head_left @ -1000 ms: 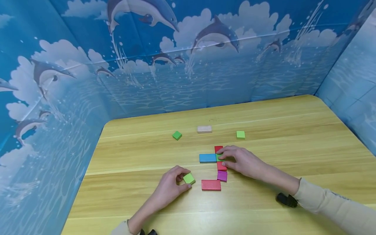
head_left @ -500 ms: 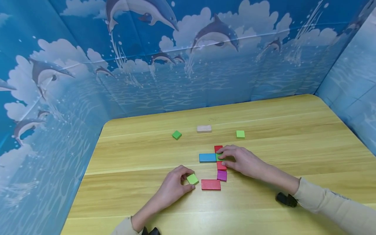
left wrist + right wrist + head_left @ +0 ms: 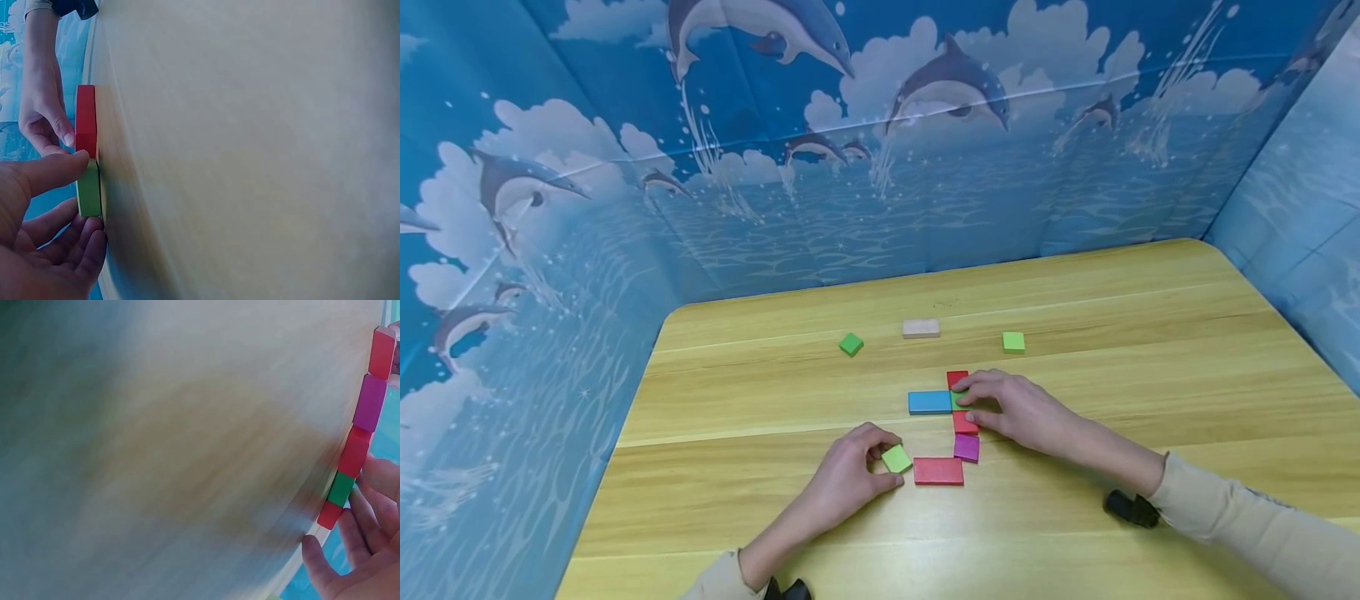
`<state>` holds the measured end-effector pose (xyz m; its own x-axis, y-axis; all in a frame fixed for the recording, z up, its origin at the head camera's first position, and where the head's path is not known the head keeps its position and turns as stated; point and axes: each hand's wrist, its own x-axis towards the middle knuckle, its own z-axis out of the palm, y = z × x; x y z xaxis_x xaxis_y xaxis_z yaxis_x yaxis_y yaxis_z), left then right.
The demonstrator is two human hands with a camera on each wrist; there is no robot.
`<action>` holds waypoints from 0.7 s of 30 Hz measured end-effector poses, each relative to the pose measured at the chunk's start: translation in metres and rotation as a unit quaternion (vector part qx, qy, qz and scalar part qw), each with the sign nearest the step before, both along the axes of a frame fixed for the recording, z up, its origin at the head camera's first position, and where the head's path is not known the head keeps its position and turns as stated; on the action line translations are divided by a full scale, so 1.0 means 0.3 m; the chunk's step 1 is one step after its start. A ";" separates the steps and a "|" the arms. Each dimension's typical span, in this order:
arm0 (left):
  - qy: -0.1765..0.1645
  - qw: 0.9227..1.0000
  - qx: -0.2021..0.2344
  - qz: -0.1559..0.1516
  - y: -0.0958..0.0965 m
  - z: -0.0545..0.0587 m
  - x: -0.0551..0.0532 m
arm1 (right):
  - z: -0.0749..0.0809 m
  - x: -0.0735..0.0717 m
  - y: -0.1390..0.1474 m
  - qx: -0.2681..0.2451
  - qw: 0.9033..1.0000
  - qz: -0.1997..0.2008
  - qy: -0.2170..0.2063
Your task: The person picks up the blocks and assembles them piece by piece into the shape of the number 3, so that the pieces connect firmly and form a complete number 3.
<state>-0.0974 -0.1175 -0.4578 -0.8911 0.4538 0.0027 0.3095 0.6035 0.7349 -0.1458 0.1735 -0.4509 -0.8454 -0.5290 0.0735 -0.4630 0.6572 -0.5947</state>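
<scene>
In the head view my left hand [image 3: 847,471] pinches a light green square block [image 3: 897,458] between thumb and fingers. This block lies just left of a red rectangular block [image 3: 938,471], and the two look end to end in the left wrist view. My right hand [image 3: 1018,408] rests its relaxed fingertips on a column of blocks. That column runs from a red block [image 3: 957,379] through a green block [image 3: 959,401] and another red block [image 3: 966,422] to a purple block [image 3: 967,448]. A blue rectangular block [image 3: 929,402] sits against the green one, which fingers partly cover.
Farther back on the wooden table [image 3: 737,367] lie a dark green block [image 3: 851,344], a pale wooden block [image 3: 921,328] and a light green block [image 3: 1013,342]. A dolphin-print cloth [image 3: 880,208] hangs behind and at both sides.
My left hand has slid the light green block rightward, closer to the red rectangular block. My right hand stays at the column.
</scene>
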 end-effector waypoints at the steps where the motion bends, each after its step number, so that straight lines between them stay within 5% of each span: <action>1: 0.000 1.000 0.000 0.000 0.000 -0.001 0.000 | 0.000 0.000 0.000 0.001 1.000 0.000 0.001; 21: -0.001 1.000 0.003 0.003 0.004 -0.001 0.001 | 0.000 0.000 0.002 0.002 1.000 0.003 0.005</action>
<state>-0.0972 -0.1165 -0.4582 -0.8936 0.4489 0.0036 0.3049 0.6011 0.7387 -0.1457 0.1740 -0.4508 -0.8410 -0.5351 0.0800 -0.4733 0.6559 -0.5881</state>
